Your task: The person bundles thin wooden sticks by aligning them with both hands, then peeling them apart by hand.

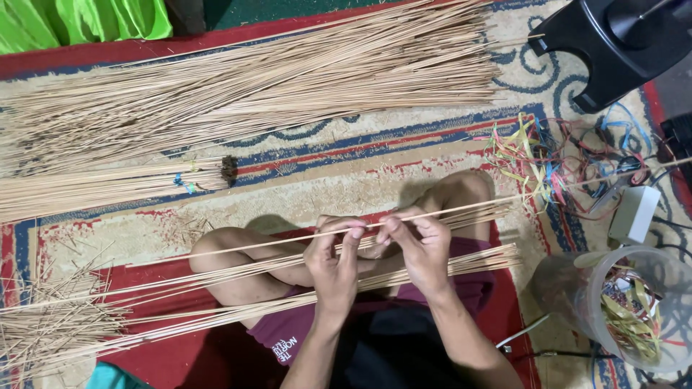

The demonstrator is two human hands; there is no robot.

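I sit cross-legged on a patterned rug. My left hand (pixel 333 263) and my right hand (pixel 417 248) are close together above my lap, both pinching one long thin pale stick (pixel 238 247) that runs from lower left to upper right. A loose bundle of similar sticks (pixel 216 277) lies across my legs under the hands. Their thin ends fan out at the left (pixel 50 324).
A large heap of sticks (pixel 274 79) lies across the rug at the top, with a tied bundle (pixel 108 186) below it. Coloured strips and wires (pixel 555 155) tangle at the right near a white box (pixel 634 212), a clear plastic jar (pixel 627 306) and a black stool (pixel 613 43).
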